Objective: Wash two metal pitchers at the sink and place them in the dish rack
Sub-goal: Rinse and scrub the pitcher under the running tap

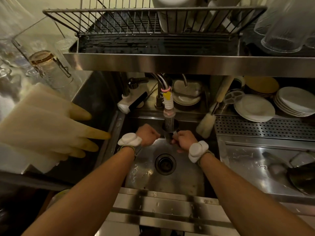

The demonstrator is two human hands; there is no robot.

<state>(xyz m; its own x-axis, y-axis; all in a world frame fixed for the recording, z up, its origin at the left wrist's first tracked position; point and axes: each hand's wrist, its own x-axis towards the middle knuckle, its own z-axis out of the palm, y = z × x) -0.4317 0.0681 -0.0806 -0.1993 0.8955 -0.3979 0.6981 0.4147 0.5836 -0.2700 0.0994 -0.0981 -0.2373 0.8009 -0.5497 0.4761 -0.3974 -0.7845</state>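
A small metal pitcher [170, 131] stands upright under the faucet [168, 106], and water runs into it above the sink basin [185, 174]. My right hand [185, 140] grips the pitcher from its right side. My left hand [148, 134] is curled into a fist just left of the pitcher, and nothing shows in it. The wire dish rack [119, 21] sits on a steel shelf above the sink, with its left part bare. A dark metal vessel [302, 178] lies on the right counter; I cannot tell whether it is a pitcher.
Rubber gloves [51, 123] hang at the left of the sink. A bottle brush [205, 125] leans at the sink's back right. Stacked white plates [255, 108] sit behind a perforated tray [264, 127]. Glasses [286, 31] fill the rack's right end. The drain [165, 164] is in the basin's middle.
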